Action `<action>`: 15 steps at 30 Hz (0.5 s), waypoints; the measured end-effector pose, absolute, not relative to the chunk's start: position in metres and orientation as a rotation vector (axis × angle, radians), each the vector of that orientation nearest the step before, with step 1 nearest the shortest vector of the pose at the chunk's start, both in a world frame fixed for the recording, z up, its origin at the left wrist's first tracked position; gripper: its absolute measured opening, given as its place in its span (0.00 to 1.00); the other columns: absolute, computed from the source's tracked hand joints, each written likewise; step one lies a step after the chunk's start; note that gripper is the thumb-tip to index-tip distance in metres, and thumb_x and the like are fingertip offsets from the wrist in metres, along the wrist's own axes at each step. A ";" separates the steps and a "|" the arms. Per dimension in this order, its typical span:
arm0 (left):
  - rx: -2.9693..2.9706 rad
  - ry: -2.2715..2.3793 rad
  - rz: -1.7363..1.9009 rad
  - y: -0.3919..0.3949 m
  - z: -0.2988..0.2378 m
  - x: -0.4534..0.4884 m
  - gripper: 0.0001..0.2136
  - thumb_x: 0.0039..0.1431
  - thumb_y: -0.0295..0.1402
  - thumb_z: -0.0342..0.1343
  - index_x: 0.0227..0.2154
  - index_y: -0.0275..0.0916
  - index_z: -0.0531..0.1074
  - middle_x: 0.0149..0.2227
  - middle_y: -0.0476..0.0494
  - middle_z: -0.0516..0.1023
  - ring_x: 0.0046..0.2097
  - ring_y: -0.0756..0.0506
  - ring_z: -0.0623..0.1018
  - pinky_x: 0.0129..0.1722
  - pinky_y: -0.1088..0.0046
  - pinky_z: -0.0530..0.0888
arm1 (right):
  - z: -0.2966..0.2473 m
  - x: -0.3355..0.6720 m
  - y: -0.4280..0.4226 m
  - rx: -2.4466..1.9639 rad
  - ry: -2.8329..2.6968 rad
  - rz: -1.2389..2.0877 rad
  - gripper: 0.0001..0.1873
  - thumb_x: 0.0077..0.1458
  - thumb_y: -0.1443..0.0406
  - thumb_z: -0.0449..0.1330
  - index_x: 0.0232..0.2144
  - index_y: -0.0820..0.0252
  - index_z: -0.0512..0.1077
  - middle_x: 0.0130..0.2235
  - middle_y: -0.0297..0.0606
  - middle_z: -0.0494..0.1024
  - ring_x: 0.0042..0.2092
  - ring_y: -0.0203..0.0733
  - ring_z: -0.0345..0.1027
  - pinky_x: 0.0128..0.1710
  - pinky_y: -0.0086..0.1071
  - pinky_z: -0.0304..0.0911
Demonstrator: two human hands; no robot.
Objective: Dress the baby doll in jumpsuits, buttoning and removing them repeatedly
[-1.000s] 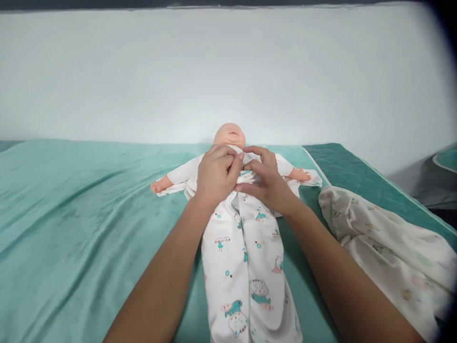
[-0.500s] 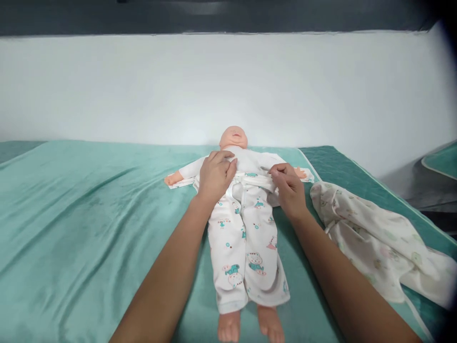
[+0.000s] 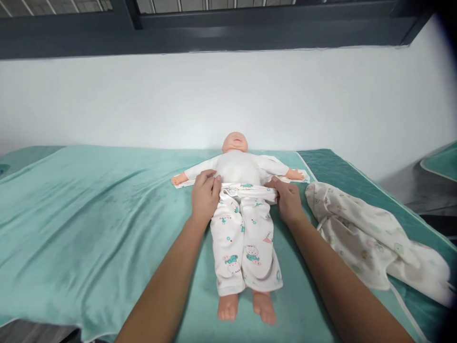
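A baby doll (image 3: 236, 164) lies on its back, arms stretched out sideways, its bare feet towards me. It wears a white top and printed baby pants (image 3: 228, 243) with a rolled or bunched waistband. My left hand (image 3: 205, 194) is closed at the left end of that waistband, thumb and fingers pinched together. At the right end my right hand (image 3: 288, 197) pinches the waistband between thumb and fingers. Patterned cloth shows under the doll's two arms; most of it is hidden beneath the body.
A light green sheet (image 3: 107, 228) covers the bed, with folds on the left. To the right lies a crumpled printed baby garment (image 3: 367, 233) with a trailing tie. Behind the doll's head rises a white wall (image 3: 178, 95), below a dark window frame (image 3: 214, 33).
My left hand has moved off the doll's belly, down and left to the pants' side. The waistband sits lower and straighter, and more of the white top shows. The camera has tilted upward.
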State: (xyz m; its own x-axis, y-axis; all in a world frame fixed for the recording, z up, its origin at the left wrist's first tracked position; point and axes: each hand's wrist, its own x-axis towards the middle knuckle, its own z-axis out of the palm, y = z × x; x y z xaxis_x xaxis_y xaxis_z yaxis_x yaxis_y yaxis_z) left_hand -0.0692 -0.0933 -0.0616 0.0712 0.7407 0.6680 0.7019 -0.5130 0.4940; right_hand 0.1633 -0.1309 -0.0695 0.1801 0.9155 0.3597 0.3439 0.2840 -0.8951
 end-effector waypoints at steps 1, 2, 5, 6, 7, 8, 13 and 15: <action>2.222 1.545 1.459 -0.098 -0.063 -0.070 0.18 0.69 0.38 0.42 0.32 0.39 0.75 0.48 0.41 0.75 0.51 0.44 0.73 0.54 0.64 0.70 | -0.069 0.163 -0.132 -1.292 -1.385 0.625 0.29 0.62 0.48 0.50 0.15 0.57 0.57 0.19 0.31 0.62 0.24 0.36 0.55 0.26 0.31 0.52; 2.185 1.558 1.457 -0.102 -0.064 -0.070 0.18 0.69 0.38 0.42 0.33 0.39 0.75 0.48 0.41 0.74 0.51 0.44 0.73 0.54 0.64 0.70 | -0.069 0.162 -0.133 -1.312 -1.398 0.627 0.29 0.61 0.48 0.53 0.14 0.57 0.54 0.17 0.30 0.58 0.23 0.34 0.52 0.25 0.31 0.49; 2.121 1.584 1.425 -0.115 -0.065 -0.072 0.16 0.69 0.37 0.42 0.33 0.39 0.73 0.49 0.40 0.73 0.53 0.44 0.73 0.55 0.63 0.70 | -0.068 0.162 -0.133 -1.404 -1.526 0.625 0.31 0.60 0.47 0.53 0.16 0.57 0.50 0.17 0.28 0.51 0.23 0.33 0.46 0.24 0.32 0.41; 2.112 1.586 1.411 -0.119 -0.065 -0.072 0.15 0.69 0.37 0.42 0.33 0.39 0.73 0.50 0.40 0.72 0.53 0.43 0.72 0.56 0.63 0.70 | -0.068 0.163 -0.132 -1.427 -1.559 0.631 0.30 0.61 0.46 0.52 0.17 0.57 0.49 0.18 0.28 0.51 0.23 0.33 0.46 0.24 0.32 0.41; 2.104 1.584 1.399 -0.122 -0.064 -0.073 0.15 0.69 0.37 0.42 0.33 0.39 0.72 0.51 0.40 0.72 0.54 0.43 0.72 0.56 0.63 0.70 | -0.068 0.165 -0.131 -1.443 -1.592 0.633 0.30 0.61 0.46 0.51 0.17 0.57 0.50 0.18 0.28 0.52 0.24 0.34 0.47 0.25 0.32 0.41; 2.094 1.581 1.394 -0.124 -0.064 -0.073 0.15 0.69 0.37 0.42 0.33 0.40 0.72 0.51 0.40 0.71 0.54 0.43 0.72 0.56 0.63 0.70 | -0.068 0.167 -0.130 -1.451 -1.629 0.632 0.29 0.62 0.46 0.50 0.18 0.57 0.52 0.19 0.29 0.54 0.25 0.34 0.49 0.26 0.32 0.43; 2.027 1.563 1.391 -0.127 -0.065 -0.075 0.15 0.69 0.38 0.42 0.32 0.40 0.71 0.51 0.41 0.71 0.53 0.44 0.73 0.56 0.63 0.69 | -0.063 0.182 -0.128 -1.351 -1.824 0.742 0.25 0.62 0.47 0.52 0.21 0.58 0.58 0.25 0.30 0.62 0.30 0.36 0.55 0.32 0.30 0.51; 1.990 1.554 1.394 -0.125 -0.065 -0.075 0.15 0.68 0.38 0.43 0.31 0.40 0.71 0.50 0.42 0.71 0.52 0.44 0.73 0.55 0.65 0.69 | -0.059 0.186 -0.131 -1.300 -1.893 0.841 0.22 0.60 0.48 0.55 0.24 0.58 0.63 0.29 0.30 0.65 0.33 0.37 0.58 0.35 0.30 0.54</action>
State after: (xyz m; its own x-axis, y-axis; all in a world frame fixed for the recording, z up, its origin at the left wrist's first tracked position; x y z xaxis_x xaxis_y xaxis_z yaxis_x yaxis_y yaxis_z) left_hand -0.0751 -0.1251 -0.0653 -0.0307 0.8543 0.5189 0.6083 -0.3959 0.6879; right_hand 0.1857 -0.1308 -0.0587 -0.2678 0.9478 0.1732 0.5065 0.2914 -0.8115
